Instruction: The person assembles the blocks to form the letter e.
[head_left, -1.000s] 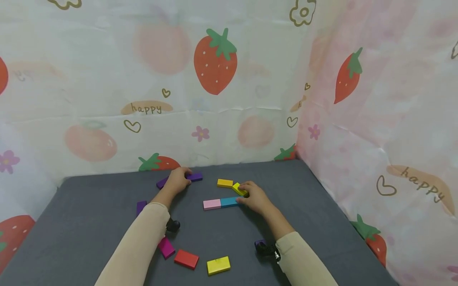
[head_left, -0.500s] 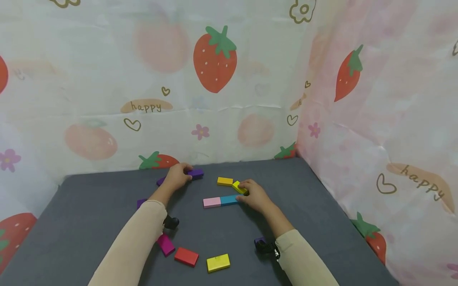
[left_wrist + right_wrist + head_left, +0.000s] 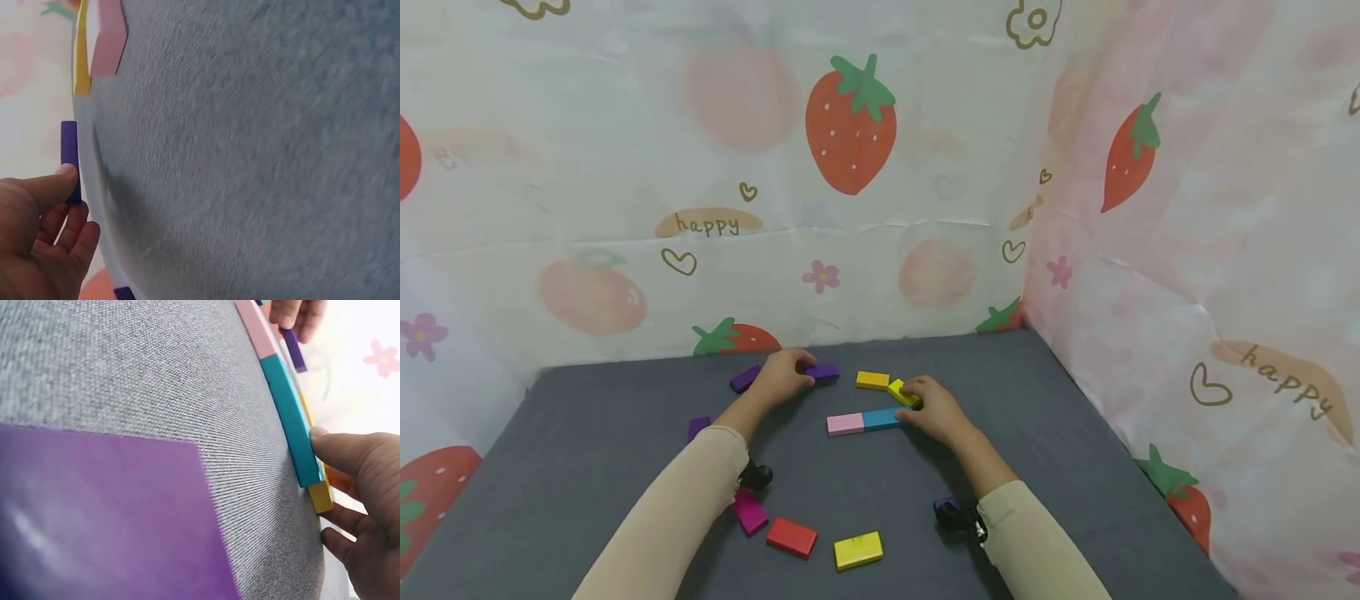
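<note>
At the back of the table my left hand [image 3: 781, 377] pinches a purple block [image 3: 824, 372] between thumb and fingers; in the left wrist view the thumb lies on the face of this purple block [image 3: 69, 144]. My right hand [image 3: 937, 412] is curled round the near end of a yellow block [image 3: 901, 392], partly hidden by its fingers. Its thumb overlaps the end of a blue block [image 3: 880, 419], which lies end to end with a pink block [image 3: 845, 425]. An orange-yellow block [image 3: 872, 381] lies at the yellow block's far end.
Another purple block [image 3: 745, 379] lies left of my left hand, and a further purple block [image 3: 697, 427] beside the left sleeve. Nearer lie a magenta block [image 3: 749, 512], a red block [image 3: 792, 537] and a yellow block [image 3: 858, 551]. A purple block [image 3: 112, 512] sits under the right wrist.
My left hand has moved slightly right with the purple block, toward the orange-yellow block, uncovering more of the purple block on its left. The right hand stays in place.
</note>
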Tool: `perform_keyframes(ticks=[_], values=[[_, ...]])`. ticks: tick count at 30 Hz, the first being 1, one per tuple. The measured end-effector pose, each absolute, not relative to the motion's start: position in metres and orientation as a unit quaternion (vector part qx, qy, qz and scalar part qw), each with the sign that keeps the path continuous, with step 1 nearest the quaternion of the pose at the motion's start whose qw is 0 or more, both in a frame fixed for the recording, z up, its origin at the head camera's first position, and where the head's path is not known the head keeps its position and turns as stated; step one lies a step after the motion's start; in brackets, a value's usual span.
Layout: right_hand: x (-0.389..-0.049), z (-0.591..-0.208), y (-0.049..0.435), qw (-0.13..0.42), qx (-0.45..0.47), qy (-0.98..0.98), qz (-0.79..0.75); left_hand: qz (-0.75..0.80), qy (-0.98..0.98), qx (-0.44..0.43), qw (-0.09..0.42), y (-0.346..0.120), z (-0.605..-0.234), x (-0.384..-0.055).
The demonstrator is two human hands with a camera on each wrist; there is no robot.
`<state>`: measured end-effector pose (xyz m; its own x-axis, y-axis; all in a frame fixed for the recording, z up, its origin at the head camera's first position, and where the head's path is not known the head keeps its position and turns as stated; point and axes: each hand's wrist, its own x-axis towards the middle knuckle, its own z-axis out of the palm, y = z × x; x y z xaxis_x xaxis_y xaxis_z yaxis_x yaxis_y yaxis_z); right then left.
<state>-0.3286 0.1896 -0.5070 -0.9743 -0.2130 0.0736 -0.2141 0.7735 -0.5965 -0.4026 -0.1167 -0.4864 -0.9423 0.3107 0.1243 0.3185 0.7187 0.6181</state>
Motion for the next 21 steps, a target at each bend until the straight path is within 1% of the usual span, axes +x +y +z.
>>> perform_keyframes(ticks=[7,14,21], values=[[-0.324,-0.503,0.189,0.002,0.117,-0.941,0.318,-0.327,-0.930,-0.164,-0.014,-0.103,-0.487,-0.396],[-0.323,-0.502,0.188,-0.003,0.117,-0.939,0.323,-0.325,-0.932,-0.157,-0.015,-0.100,-0.495,-0.399],[-0.324,-0.504,0.189,-0.002,0.117,-0.938,0.325,-0.315,-0.936,-0.154,-0.021,-0.095,-0.494,-0.397]])
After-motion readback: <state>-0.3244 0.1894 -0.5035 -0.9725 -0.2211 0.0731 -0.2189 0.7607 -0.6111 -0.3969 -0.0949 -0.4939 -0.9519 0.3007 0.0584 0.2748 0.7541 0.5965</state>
